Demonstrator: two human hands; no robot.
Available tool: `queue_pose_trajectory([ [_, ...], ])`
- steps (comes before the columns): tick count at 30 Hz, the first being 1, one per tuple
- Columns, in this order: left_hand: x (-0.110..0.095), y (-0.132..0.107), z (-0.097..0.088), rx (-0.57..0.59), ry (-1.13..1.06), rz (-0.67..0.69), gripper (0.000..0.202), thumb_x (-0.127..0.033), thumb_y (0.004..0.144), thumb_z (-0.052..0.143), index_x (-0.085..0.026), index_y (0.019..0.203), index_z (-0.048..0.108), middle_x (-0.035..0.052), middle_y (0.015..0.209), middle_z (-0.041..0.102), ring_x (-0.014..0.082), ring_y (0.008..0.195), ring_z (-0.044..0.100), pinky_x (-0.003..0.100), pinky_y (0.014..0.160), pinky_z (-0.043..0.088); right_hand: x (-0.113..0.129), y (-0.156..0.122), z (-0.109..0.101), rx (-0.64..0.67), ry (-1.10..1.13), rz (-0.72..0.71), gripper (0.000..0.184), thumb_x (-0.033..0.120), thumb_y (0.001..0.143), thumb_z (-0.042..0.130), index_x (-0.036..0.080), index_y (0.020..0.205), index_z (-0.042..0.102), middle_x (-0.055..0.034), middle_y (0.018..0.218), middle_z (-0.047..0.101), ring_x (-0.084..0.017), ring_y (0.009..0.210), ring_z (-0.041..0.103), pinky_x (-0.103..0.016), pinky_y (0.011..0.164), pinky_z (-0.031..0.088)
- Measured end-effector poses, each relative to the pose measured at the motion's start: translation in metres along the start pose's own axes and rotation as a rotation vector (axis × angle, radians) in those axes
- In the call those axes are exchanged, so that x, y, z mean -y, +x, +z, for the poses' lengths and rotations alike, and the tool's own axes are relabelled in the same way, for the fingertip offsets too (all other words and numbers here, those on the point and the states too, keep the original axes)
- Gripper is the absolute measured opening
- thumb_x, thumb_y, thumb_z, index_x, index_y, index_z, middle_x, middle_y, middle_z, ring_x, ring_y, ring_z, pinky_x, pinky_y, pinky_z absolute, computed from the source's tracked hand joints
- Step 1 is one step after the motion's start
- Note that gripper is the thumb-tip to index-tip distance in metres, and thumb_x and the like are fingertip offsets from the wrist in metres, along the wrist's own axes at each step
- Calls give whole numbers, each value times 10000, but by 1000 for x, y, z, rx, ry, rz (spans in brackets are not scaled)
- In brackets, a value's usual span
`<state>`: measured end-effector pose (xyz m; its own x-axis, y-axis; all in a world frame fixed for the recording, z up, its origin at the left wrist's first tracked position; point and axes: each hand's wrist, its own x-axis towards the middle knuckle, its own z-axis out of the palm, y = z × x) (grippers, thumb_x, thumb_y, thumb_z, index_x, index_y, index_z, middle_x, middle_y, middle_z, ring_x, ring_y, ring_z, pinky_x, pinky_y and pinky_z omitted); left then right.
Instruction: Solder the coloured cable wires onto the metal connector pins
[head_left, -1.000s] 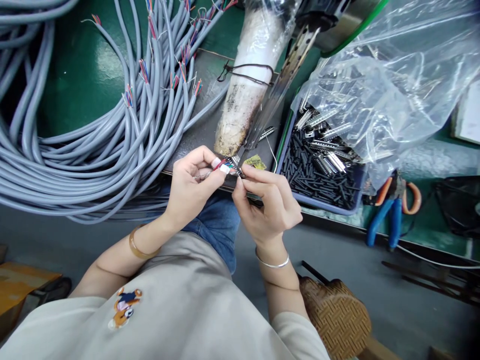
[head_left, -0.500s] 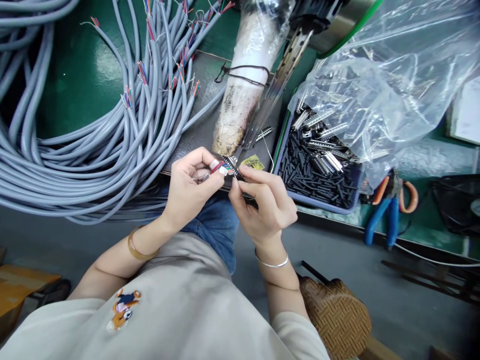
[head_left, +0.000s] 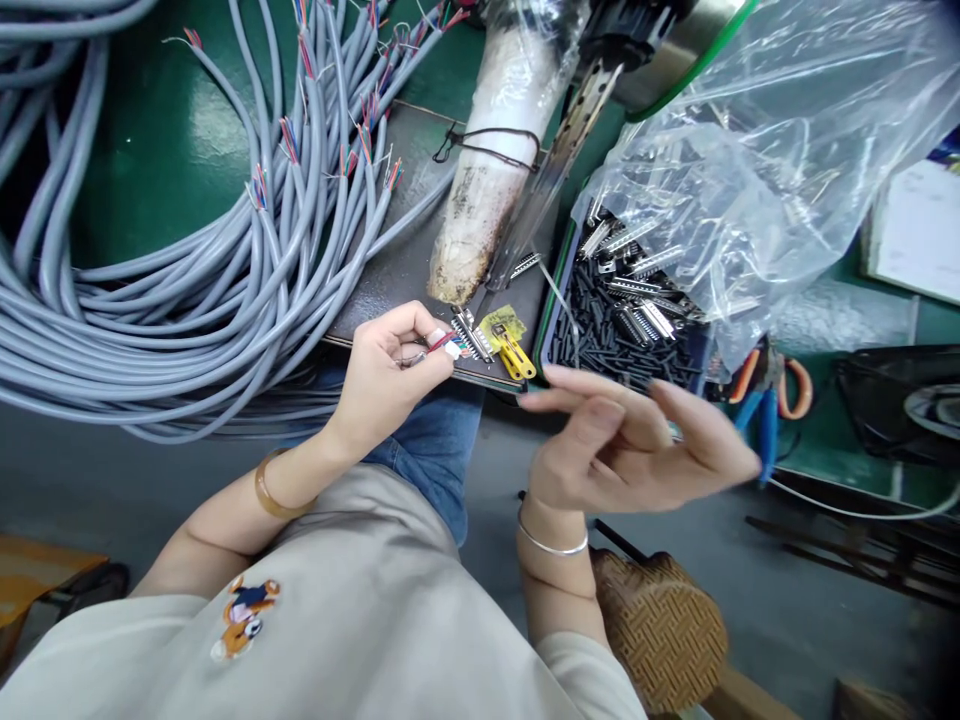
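My left hand point(head_left: 386, 375) is closed in a pinch around thin coloured wires point(head_left: 442, 342), white tape on its fingertips. The wire ends lie against a metal multi-pin connector point(head_left: 474, 335) at the board's front edge. My right hand point(head_left: 630, 445) is raised off to the right, fingers spread, with nothing visible in it and slightly blurred. It hovers in front of the blue bin point(head_left: 697, 375) of small black sleeves point(head_left: 600, 345) and connectors point(head_left: 649, 320). Between the hands, a small yellow clip-like tool point(head_left: 516, 358) rests on the dark board point(head_left: 382, 285).
Grey cables point(head_left: 187, 340) with stripped ends cover the left of the green table point(head_left: 187, 130). A plastic-wrapped tube point(head_left: 480, 210) and a perforated metal shaft point(head_left: 574, 145) slant down over the board. Clear plastic point(head_left: 750, 200), pliers point(head_left: 766, 400) and a stool point(head_left: 664, 625) are at right.
My right hand has let go near the connector and swung right, its fingers opening. The yellow tool now shows on the board. My left hand keeps its pinch on the wires.
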<state>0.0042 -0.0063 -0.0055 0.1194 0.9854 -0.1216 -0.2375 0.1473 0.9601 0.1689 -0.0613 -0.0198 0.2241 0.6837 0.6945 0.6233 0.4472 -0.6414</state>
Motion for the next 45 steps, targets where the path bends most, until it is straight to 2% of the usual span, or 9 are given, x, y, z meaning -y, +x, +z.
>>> queue_pose_trajectory([
  [1,0,0,0,1,-9,1,157,-124,677,707,-161,650,557,-26,724,659,16,510,458,141,478,370,1,1,2,-9,-39,-45,369,142,985,578,310,1313,578,51,893,776,-137,703,765,-332,754,672],
  [3,-1,1,0,8,-22,11,157,-133,694,714,-161,659,563,-41,702,637,3,471,400,139,450,344,4,3,9,1,-113,-145,263,80,903,684,232,1117,671,15,962,807,-159,844,794,-334,871,672],
  [5,-1,1,0,18,-30,25,147,-138,713,717,-161,672,579,-51,670,610,1,456,378,139,436,330,6,5,15,126,-149,-164,198,71,869,725,205,1004,668,-18,1030,814,-154,920,792,-277,850,660],
  [7,0,1,0,25,-40,29,137,-144,731,718,-161,683,591,-56,637,585,5,451,379,140,430,326,7,5,20,170,-133,-151,186,68,872,715,208,965,637,-37,1070,811,-148,952,787,-248,815,648],
  [12,1,1,-1,16,-28,43,128,-142,734,717,-159,684,601,-50,640,592,7,450,382,143,418,309,5,6,26,166,-82,-122,193,56,882,681,224,934,601,-44,1049,810,-160,940,789,-277,808,647],
  [23,-3,4,4,1,15,92,173,-92,745,691,-169,677,552,-71,595,527,11,435,317,156,421,285,-1,11,28,144,-74,-143,180,82,879,700,236,943,631,-25,1054,804,-174,923,782,-319,807,642],
  [36,-6,3,5,1,33,109,201,-106,774,721,-177,694,551,-73,619,517,14,447,305,163,450,316,4,17,26,153,-112,-180,188,83,862,728,232,953,656,-38,1071,810,-178,927,790,-304,809,657],
  [41,-8,4,3,10,40,68,185,-116,734,710,-179,672,548,-71,604,508,21,457,330,158,446,329,5,16,25,151,-192,-267,183,103,865,726,240,866,604,-43,1064,818,-162,880,794,-261,754,654],
  [45,-9,3,3,3,85,51,172,-111,709,703,-170,658,550,-61,631,539,19,478,349,154,452,330,5,14,25,173,-173,-232,201,102,875,720,241,844,578,-36,1041,818,-145,836,786,-247,720,643],
])
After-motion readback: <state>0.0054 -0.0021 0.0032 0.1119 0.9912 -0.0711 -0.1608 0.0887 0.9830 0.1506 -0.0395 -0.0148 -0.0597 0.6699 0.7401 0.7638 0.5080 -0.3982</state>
